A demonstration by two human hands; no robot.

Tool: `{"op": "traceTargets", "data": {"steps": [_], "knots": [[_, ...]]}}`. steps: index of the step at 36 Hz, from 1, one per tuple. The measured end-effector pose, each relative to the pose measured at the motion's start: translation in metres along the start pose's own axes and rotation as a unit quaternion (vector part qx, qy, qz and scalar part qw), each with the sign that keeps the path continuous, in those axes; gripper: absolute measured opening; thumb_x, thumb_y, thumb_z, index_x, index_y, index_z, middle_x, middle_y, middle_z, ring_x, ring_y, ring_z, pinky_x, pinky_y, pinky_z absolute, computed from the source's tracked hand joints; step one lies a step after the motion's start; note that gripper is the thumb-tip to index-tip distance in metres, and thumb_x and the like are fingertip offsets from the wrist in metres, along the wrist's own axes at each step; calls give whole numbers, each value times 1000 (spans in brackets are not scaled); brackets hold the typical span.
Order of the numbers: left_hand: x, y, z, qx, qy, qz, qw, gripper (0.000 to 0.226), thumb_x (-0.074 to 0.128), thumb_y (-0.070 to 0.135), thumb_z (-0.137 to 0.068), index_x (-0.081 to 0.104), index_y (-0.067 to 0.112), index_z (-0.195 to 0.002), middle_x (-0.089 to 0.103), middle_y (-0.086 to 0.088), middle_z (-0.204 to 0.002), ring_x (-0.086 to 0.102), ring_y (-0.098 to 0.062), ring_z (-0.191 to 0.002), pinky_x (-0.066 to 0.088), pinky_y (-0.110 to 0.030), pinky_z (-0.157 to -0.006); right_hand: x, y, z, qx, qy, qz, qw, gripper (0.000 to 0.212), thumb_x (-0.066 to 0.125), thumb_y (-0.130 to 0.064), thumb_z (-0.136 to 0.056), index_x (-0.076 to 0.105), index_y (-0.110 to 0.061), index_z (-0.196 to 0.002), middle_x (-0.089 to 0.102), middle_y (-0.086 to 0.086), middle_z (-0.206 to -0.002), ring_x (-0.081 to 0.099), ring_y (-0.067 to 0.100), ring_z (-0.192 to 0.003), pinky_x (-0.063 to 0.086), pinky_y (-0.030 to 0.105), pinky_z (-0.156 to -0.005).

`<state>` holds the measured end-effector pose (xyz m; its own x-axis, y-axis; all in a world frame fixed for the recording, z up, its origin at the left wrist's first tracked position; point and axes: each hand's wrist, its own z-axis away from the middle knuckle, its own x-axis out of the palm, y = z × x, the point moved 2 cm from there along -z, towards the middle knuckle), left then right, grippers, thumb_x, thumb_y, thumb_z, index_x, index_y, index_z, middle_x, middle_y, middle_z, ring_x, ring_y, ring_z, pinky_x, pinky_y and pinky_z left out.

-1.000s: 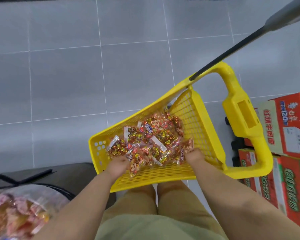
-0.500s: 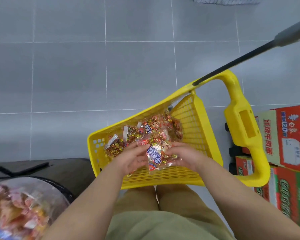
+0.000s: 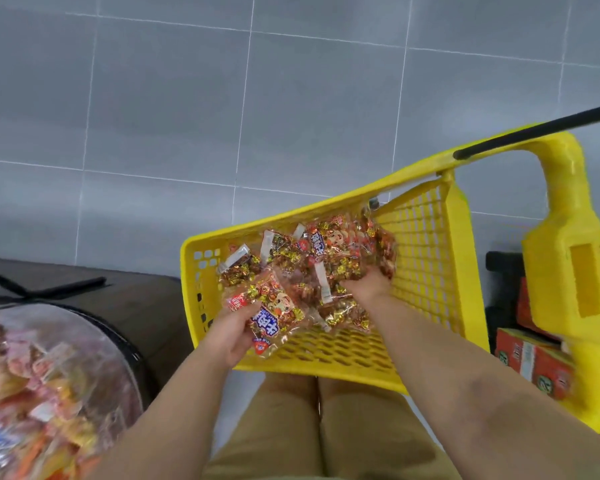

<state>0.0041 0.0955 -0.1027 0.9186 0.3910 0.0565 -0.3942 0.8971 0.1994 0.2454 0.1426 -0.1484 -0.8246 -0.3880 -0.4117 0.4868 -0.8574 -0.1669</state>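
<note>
Left hand (image 3: 232,332) grips 1 candy bag (image 3: 274,313) by its near edge, over the near-left corner of the yellow basket (image 3: 425,258); right hand (image 3: 369,284) lies in the pile of bags (image 3: 326,258) further right, fingers hidden among them; I cannot tell its grip.

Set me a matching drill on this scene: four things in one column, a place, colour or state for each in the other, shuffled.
Column one:
1. left hand
2. right hand
3. basket
4. cartons

Column two:
a. red, at the right edge
b. grips one sweet packet
c. yellow, with packets inside
d. down among the heaped packets

Pairs: 1-b, 2-d, 3-c, 4-a.
</note>
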Motion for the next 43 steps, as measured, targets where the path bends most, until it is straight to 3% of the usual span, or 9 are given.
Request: {"op": "traceTargets", "data": {"steps": [6,12,17,23,25,28,32,35,43], "knots": [[-13,-6,1,12,20,-2,1000,24,54,0,-93,58,14,-113,75,-9,-95,72,-25,-87,56,-41,-72,-8,6,8,34,-41,-35,998,75,69,-25,-84,29,-20,-147,61,-1,-103,50,9,-60,46,20,-49],[-9,-6,6,7,57,-10,998,43,61,7,-92,49,16,-132,69,-13,-111,69,-30,-96,56,-47,-82,-47,23,32,-27,24,-84,996,26,68,-14,-82,63,-11,-107,69,5,-92,63,22,-78,53,33,-72],[7,-7,7,-13,42,-2,999,42,57,14,-96,46,6,-135,68,-18,-115,67,-31,-101,53,-47,-89,-46,21,58,-4,-173,-301,938,48,68,-5,-82,54,-6,-128,66,8,-117,64,26,-103,55,40,-83],[35,1,11,-3,-52,72,996,44,45,43,-98,54,13,-129,66,-16,-121,62,-32,-113,48,-51,-94,-15,-10,67,-119,-208,-90,967,69,70,-28,-84,37,-21,-144,44,-9,-134,53,12,-111,53,20,-77],[37,2,10,23,-57,19,998,49,58,43,-89,53,17,-130,66,-13,-122,61,-31,-113,44,-55,-101,-3,-19,64,-141,-224,-40,963,58,70,-34,-83,50,-21,-135,49,-14,-128,55,11,-110,47,32,-96],[37,0,3,53,1,-50,997,49,77,22,-78,57,15,-121,69,-16,-112,65,-36,-100,48,-58,-91,9,-28,60,-163,-267,-16,950,23,68,-43,-82,68,-30,-100,68,-15,-101,64,4,-92,49,29,-83],[31,-2,-10,80,66,-21,994,39,79,21,-76,59,20,-110,71,-7,-89,67,-28,-74,55,-33,-51,0,-36,27,-178,-96,-38,979,19,58,-44,-88,61,-31,-102,62,-15,-100,59,3,-83,49,31,-82],[24,-9,-18,75,81,13,994,44,79,19,-78,56,17,-116,71,-8,-98,68,-27,-87,58,-41,-70,-16,-44,-4,-163,90,-51,981,21,63,-22,-88,60,-12,-106,64,-2,-92,64,10,-69,51,25,-61],[9,-28,-21,61,92,36,993,41,76,15,-81,58,15,-118,72,-13,-105,70,-30,-93,55,-49,-88,3,-62,-52,-34,-2,-62,997,82,72,-27,-82,25,-9,-146,45,10,-142,44,31,-130,35,40,-107]]}}
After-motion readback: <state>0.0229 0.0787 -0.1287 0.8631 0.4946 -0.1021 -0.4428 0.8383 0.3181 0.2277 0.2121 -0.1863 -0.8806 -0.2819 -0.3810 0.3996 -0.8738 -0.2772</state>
